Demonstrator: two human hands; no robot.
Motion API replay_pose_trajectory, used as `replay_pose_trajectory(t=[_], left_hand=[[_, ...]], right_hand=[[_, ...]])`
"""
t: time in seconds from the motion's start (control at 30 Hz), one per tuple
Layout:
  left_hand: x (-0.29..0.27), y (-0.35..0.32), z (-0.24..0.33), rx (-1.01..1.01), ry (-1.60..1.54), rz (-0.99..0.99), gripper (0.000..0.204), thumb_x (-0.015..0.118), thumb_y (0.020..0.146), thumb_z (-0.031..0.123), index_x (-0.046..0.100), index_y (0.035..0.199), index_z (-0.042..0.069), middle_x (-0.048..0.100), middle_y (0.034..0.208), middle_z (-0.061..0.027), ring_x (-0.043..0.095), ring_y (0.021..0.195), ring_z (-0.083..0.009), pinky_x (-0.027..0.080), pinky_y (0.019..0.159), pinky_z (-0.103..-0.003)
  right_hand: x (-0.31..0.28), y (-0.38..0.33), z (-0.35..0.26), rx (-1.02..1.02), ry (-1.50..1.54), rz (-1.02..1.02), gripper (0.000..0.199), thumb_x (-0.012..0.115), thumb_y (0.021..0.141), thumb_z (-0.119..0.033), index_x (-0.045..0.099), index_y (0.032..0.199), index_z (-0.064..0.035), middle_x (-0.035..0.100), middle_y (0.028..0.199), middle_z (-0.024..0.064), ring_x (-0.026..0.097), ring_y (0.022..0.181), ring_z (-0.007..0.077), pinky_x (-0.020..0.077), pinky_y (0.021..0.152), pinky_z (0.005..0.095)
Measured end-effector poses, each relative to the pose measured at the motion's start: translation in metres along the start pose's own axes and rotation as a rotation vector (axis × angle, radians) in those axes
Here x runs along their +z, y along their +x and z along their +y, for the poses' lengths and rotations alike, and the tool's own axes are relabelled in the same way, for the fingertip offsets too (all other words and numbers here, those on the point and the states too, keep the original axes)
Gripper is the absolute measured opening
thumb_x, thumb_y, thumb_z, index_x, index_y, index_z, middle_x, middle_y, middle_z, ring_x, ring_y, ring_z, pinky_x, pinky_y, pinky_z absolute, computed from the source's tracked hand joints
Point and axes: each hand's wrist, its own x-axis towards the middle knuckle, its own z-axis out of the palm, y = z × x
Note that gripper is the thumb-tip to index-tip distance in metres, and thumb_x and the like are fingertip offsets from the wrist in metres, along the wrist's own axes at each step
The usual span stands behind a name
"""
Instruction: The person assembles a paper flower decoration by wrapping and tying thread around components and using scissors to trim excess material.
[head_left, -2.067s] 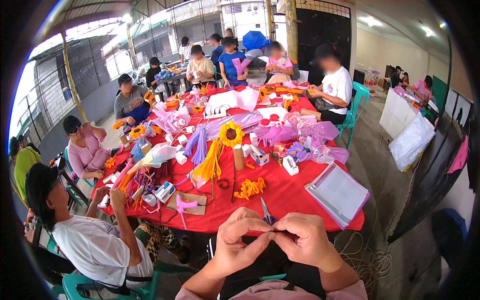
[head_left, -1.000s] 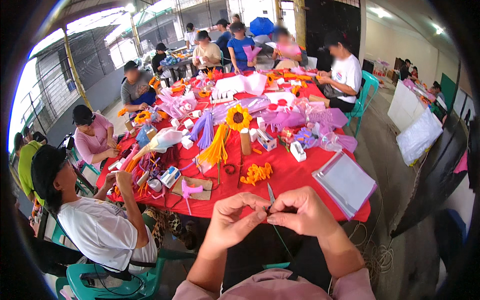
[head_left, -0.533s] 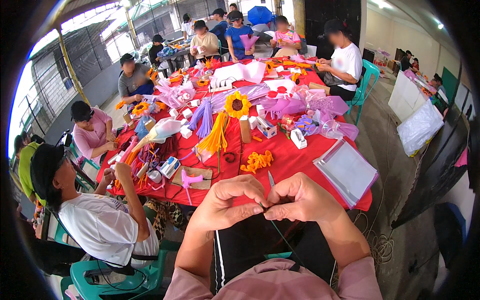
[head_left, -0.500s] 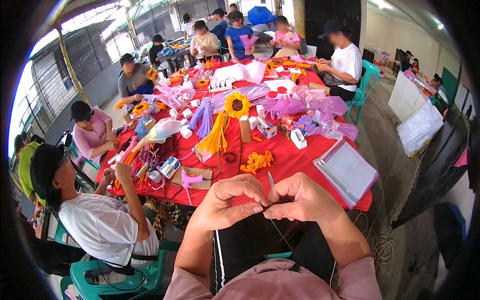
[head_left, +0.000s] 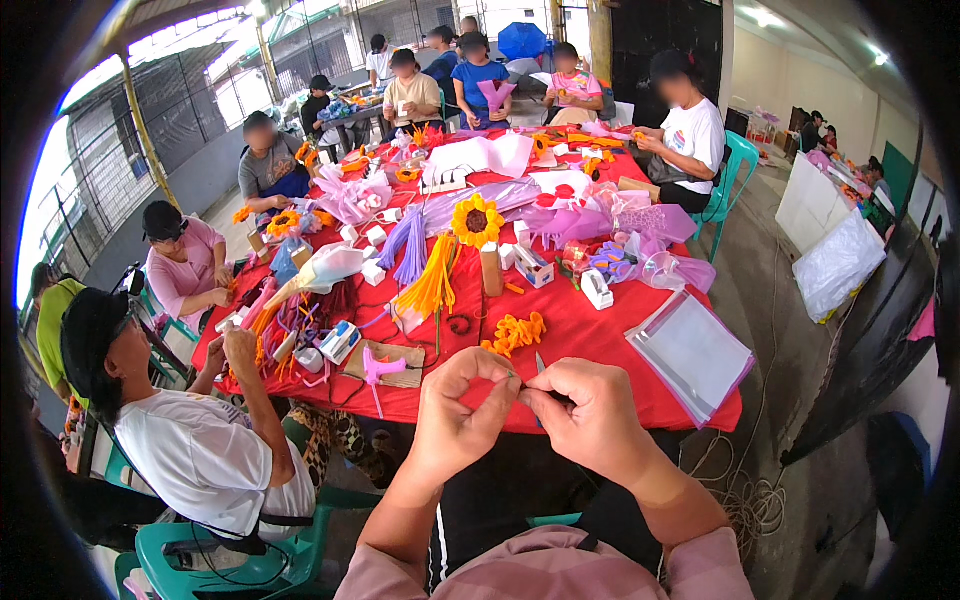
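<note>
At the near edge of a long red table [head_left: 600,340] crowded with craft materials, we see the left hand [head_left: 455,420] and the right hand [head_left: 590,420] brought together, fingertips nearly meeting, both pinched on a thin dark stem or wire [head_left: 520,382] that runs between them; a slim pointed piece [head_left: 539,362] (too small for us to say what it is) stands up just above the right hand's fingers. We judge the work to be at an early or middle stage: the piece held is bare, with no petals or wrapping that we can make out, while a finished paper sunflower [head_left: 477,220] stands upright farther along the table and a heap of orange paper bits [head_left: 515,332] lies just beyond the hands, unused. The stem sits directly between the two hands, above the table's near edge and over the lap. To the left a person in a white shirt [head_left: 200,450] sits at work; a stack of clear sheets [head_left: 690,352] lies to the right.
</note>
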Motion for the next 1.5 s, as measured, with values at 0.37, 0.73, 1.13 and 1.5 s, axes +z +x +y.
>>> replay_pose_trajectory(t=[0.37, 0.73, 1.13, 1.5], left_hand=[[0.021, -0.005, -0.007, 0.080, 0.370, 0.277, 0.011, 0.064, 0.073, -0.006, 0.054, 0.069, -0.001, 0.058, 0.064, -0.0079, 0.060, 0.065, -0.0167, 0.046, 0.063, -0.027], [-0.024, 0.010, 0.009, -0.037, -0.418, -0.430, 0.014, 0.066, 0.080, -0.005, 0.069, 0.093, -0.001, 0.065, 0.085, -0.0083, 0.059, 0.082, -0.0164, 0.046, 0.073, -0.029], [-0.025, 0.021, -0.005, -0.029, -0.392, -0.425, 0.007, 0.071, 0.078, 0.001, 0.067, 0.083, -0.001, 0.063, 0.080, -0.0068, 0.055, 0.076, -0.0161, 0.043, 0.069, -0.029], [-0.020, 0.013, -0.013, -0.120, -0.263, -0.129, 0.006, 0.067, 0.082, -0.002, 0.062, 0.082, -0.001, 0.064, 0.081, -0.0035, 0.057, 0.076, -0.0086, 0.046, 0.072, -0.024]], right_hand=[[0.022, -0.007, 0.006, -0.212, -0.356, 0.145, 0.011, 0.065, 0.073, -0.001, 0.054, 0.073, -0.0020, 0.054, 0.065, 0.0115, 0.058, 0.061, 0.0297, 0.0445, 0.051, 0.0390], [-0.031, 0.016, 0.003, 0.402, 0.702, -0.581, 0.007, 0.072, 0.078, -0.004, 0.066, 0.075, -0.0007, 0.061, 0.064, 0.0013, 0.053, 0.051, 0.0053, 0.0391, 0.045, 0.0193], [-0.017, 0.020, 0.019, 0.449, 0.738, -0.566, 0.012, 0.070, 0.083, -0.011, 0.065, 0.078, -0.0019, 0.060, 0.065, -0.0016, 0.054, 0.054, 0.0036, 0.0397, 0.047, 0.0183], [0.000, 0.014, 0.012, 0.172, 0.276, -0.157, 0.011, 0.071, 0.077, -0.003, 0.062, 0.073, 0.0019, 0.060, 0.062, 0.0103, 0.054, 0.054, 0.0096, 0.0407, 0.049, 0.0286]])
